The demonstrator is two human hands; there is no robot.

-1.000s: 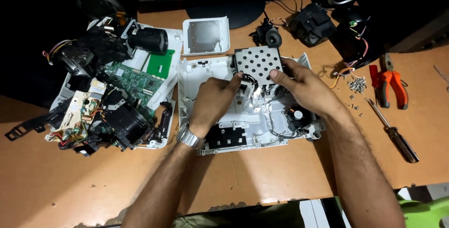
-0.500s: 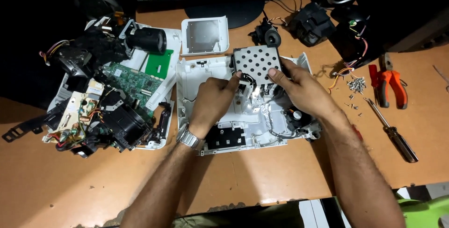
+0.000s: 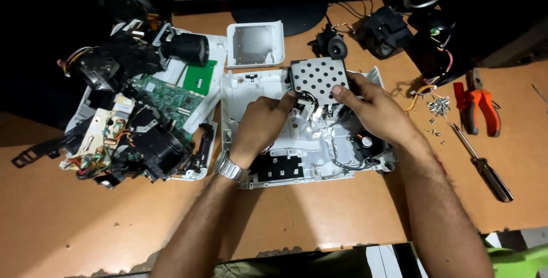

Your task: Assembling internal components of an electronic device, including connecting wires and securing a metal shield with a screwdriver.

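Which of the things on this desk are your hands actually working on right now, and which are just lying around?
In hand:
left hand
right hand
perforated plate
white casing

Lying about:
pliers
screwdriver
loose screws
green circuit board
small white cover

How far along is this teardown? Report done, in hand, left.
Done: circuit boards and lens assembly lie piled at left, loose screws at right. In hand: left hand and right hand grip the perforated metal plate. Left: the white housing holds a fan and wiring.
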